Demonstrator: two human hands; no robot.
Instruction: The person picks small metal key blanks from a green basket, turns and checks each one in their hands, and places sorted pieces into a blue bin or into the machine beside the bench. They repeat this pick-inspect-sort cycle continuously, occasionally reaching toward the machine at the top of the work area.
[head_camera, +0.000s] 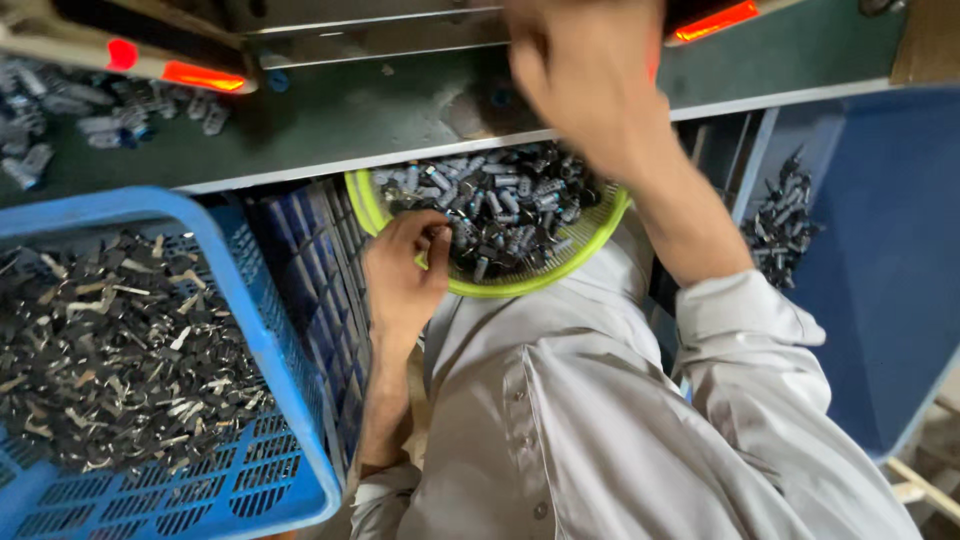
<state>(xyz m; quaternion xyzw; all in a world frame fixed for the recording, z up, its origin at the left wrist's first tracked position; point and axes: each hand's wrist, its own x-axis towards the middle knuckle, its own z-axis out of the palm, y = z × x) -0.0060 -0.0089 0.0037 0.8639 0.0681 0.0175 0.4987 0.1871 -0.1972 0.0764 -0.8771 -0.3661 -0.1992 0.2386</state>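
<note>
Overhead, head view:
Left hand (405, 270): curled at the near rim of the basket, thumb and fingertips pinched together on one small dark part at the edge of the heap.
Right hand (585, 70): raised above the far side of the basket and blurred; whether its fingers are spread or closed on anything cannot be told.
Basket (545, 275): round, yellow-green, held against the person's chest, partly tucked under the bench edge.
Parts (505, 205): small dark and grey cylinders, heaped inside the basket.
Crate (265, 340): blue, slotted, set to the person's left, well apart from both hands.
Clips (115, 345): flat dark and pale metal pieces, piled in the crate.
Bench (380, 110): dark green top with a pale edge, seen above the basket; more grey parts are scattered at its left end.
Bin (880, 260): blue, on the right, a small pile of dark parts inside.
Shirt (600, 420): pale grey, buttoned, filling the lower middle.
</note>
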